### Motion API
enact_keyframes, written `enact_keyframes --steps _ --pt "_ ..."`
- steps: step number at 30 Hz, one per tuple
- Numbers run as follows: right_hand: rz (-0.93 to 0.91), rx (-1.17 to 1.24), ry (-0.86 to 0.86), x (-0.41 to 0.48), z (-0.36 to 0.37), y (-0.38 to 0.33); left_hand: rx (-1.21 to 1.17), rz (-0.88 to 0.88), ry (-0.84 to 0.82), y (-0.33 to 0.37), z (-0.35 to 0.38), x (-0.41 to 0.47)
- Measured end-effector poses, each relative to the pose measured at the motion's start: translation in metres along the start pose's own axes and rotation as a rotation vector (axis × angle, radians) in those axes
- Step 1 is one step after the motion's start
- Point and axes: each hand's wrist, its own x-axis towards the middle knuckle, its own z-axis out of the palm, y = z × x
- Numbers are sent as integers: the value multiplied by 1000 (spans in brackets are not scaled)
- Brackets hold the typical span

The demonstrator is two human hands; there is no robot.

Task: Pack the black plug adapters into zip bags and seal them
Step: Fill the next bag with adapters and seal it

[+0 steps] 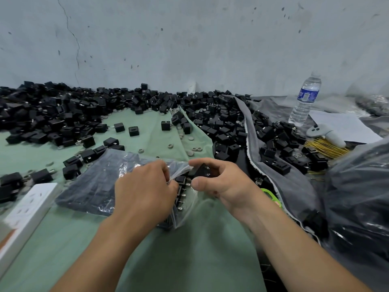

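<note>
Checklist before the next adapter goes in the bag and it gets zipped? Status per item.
1. Mouth held: ok, left hand pinches the zip bag.
2. Next piece ready: ok, right hand grips an adapter at the mouth.
3. Order inside: ok, packed adapters sit in a row.
4. Room left: cannot tell.
5. Zip sealed: not ok, open.

Matt black plastic adapters (63, 114); glossy clear plastic zip bag (185, 199); matt green cloth (189, 249).

My surface (200, 260) is draped in a green cloth (147, 131). On it lie heaped black plug adapters (63, 110), scattered grey rings (190, 153), a filled zip bag (90, 186), a white power strip (27, 209) and a standing water bottle (305, 100).
</note>
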Motion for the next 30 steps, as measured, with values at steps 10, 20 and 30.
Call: enact_keyframes --steps 10,20,30 --pt "103 223 -108 3 -8 -1 -6 2 -5 0 -3 -2" --pt "3 -120 110 8 -6 7 -23 16 -13 1 -7 -1" --pt "-632 -954 210 5 37 42 -220 31 51 9 -13 -3"
